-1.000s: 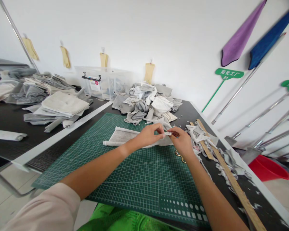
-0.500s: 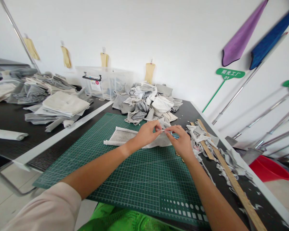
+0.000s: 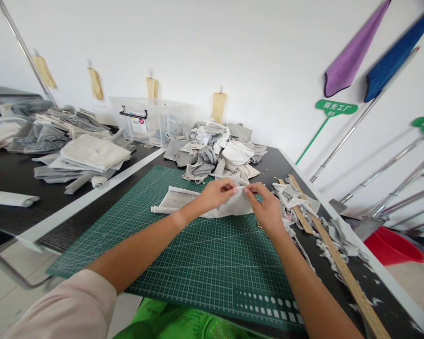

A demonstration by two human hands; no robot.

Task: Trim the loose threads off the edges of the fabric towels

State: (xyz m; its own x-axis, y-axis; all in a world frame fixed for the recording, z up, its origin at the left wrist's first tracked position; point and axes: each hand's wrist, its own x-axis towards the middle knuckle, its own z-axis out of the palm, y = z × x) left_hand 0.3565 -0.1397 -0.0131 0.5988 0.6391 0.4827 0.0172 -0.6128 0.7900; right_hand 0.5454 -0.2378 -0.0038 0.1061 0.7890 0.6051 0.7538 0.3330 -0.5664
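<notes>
A strip of grey-white cloth lies across the green cutting mat, its left end flat with rolled edges. Close to its right end, my left hand pinches the upper edge between thumb and fingers. Just beside it, my right hand pinches the same edge, the fingertips of both hands almost meeting. Between them the cloth is lifted a little and spread. Part of a small gold-coloured metal thing, perhaps scissor handles, shows by my right wrist; most of it is hidden.
Behind the mat rises a heap of cloth pieces, near a clear plastic box. Stacked cloths lie to the left. On the right are cloth scraps and a long wooden ruler. A red bucket stands beyond the table edge.
The cloth's right part has been opened out between my fingers, showing more of its face. The blue bit by my right fingers is no longer visible. Both hands stay nearly in place.
</notes>
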